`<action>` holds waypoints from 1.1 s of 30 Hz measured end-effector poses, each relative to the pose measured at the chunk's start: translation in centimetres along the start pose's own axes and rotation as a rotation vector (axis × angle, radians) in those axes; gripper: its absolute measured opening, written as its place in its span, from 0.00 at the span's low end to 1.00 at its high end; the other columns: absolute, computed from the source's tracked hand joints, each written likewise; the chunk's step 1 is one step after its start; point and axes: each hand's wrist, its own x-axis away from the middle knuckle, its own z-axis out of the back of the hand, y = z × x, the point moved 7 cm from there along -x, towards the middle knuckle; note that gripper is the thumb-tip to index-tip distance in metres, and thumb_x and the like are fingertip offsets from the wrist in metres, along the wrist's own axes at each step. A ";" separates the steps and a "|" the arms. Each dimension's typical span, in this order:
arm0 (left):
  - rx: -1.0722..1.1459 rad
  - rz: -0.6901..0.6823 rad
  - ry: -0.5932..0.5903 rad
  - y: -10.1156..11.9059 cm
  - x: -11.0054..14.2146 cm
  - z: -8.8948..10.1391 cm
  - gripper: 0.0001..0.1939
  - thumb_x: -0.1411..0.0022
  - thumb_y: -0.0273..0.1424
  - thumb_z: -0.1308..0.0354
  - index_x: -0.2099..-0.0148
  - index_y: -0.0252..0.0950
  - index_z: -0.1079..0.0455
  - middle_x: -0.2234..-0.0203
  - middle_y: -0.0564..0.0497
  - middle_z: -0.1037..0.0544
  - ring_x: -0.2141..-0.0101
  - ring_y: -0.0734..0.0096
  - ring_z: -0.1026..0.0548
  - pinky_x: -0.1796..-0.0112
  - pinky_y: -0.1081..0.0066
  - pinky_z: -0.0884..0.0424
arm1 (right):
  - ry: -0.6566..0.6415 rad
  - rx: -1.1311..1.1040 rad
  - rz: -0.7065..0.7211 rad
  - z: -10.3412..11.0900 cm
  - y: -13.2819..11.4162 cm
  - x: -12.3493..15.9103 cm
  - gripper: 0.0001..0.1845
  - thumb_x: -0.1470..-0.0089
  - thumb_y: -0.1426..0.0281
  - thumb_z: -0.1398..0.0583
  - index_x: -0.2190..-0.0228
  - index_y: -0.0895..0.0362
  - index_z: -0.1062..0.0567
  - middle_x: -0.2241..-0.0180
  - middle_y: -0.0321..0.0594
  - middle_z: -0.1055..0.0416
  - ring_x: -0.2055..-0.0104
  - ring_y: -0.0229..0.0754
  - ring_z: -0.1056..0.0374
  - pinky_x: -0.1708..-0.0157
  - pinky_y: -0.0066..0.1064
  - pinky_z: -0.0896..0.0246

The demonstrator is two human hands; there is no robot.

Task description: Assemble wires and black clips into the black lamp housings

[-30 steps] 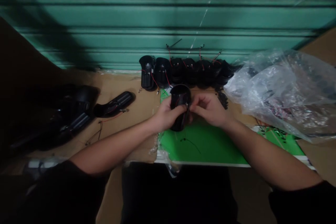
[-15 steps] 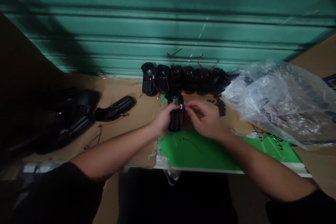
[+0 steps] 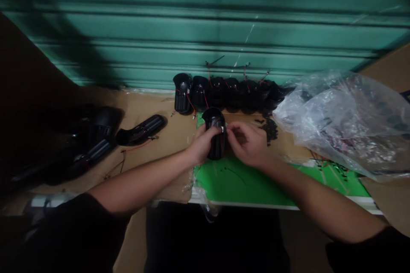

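Note:
Over the near edge of the workspace, my left hand (image 3: 202,143) is closed around a curved black plastic housing (image 3: 218,147), its thumb lying across the front. A small white connector (image 3: 222,129) and a thin red wire show on the housing by the thumb tip. At the housing's right side, my right hand (image 3: 246,141) is closed in a pinch, thumb against forefinger. Whatever sits between those fingertips is too small to make out. Below the hands lies a green mat (image 3: 237,187) with a thin dark wire (image 3: 235,175) on it.
Several similar housings (image 3: 183,94) with red wires stand in a row along the green wall (image 3: 205,30). A single housing (image 3: 141,130) lies on cardboard at left, beside a dark pile (image 3: 99,136). Small black pieces (image 3: 269,130) and a clear plastic bag (image 3: 339,111) are at right.
The view has shifted slightly. Both hands stay at the housing in nearly the same pose, the right fingertips still beside the connector.

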 end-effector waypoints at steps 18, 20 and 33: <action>0.026 -0.061 0.044 0.4 -0.1 0.3 0.24 0.59 0.39 0.31 0.61 0.31 0.31 0.74 0.55 0.27 0.72 0.78 0.30 0.67 0.74 0.34 | -0.021 -0.019 0.003 0.1 -0.2 -0.3 0.04 0.34 0.77 0.39 0.58 0.58 0.26 0.64 0.36 0.24 0.65 0.35 0.26 0.61 0.27 0.30; 0.029 -0.060 0.070 0.6 0.0 0.4 0.23 0.60 0.39 0.31 0.63 0.31 0.31 0.74 0.55 0.28 0.72 0.79 0.30 0.67 0.74 0.34 | -0.038 -0.032 0.010 -0.1 -0.2 -0.3 0.04 0.33 0.77 0.39 0.57 0.58 0.26 0.64 0.37 0.24 0.65 0.35 0.26 0.61 0.27 0.30; 0.046 -0.105 0.030 0.6 0.0 0.2 0.25 0.59 0.38 0.29 0.60 0.31 0.29 0.71 0.55 0.25 0.69 0.78 0.28 0.63 0.74 0.32 | -0.014 -0.048 -0.044 0.1 0.2 -0.1 0.05 0.35 0.76 0.38 0.57 0.57 0.25 0.64 0.36 0.24 0.66 0.35 0.26 0.62 0.27 0.30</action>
